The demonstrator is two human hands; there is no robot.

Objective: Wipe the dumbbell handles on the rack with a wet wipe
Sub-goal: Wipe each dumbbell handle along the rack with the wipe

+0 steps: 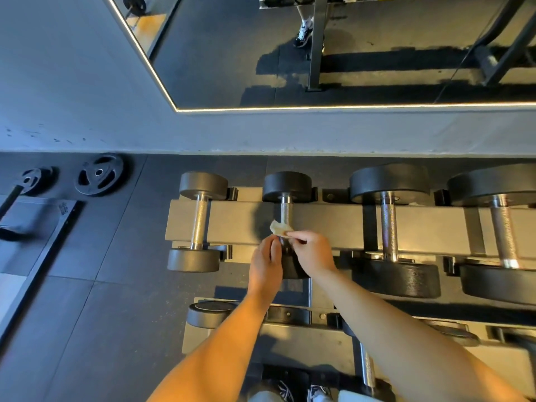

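The rack runs across the middle of the frame, and its upper tier carries four dumbbells lying front to back. Both hands meet over the second dumbbell from the left, at the near end of its handle.

The right hand reaches in from the lower right. Its thumb and fingers are closed in a pinch on the wet wipe. The wipe is a small, pale, crumpled wad that sits against the left side of the handle, just above the near weight head.

The left hand comes up from the lower centre with its fingers curled in beside the same near head. Whether it actually grips the dumbbell cannot be told, as the hand hides the contact.

The far head of this dumbbell and most of its knurled handle are in plain view. The smaller dumbbell stands to its left and two larger ones to its right. Two weight plates lie on the floor at the left of the frame, and a mirror fills the top.
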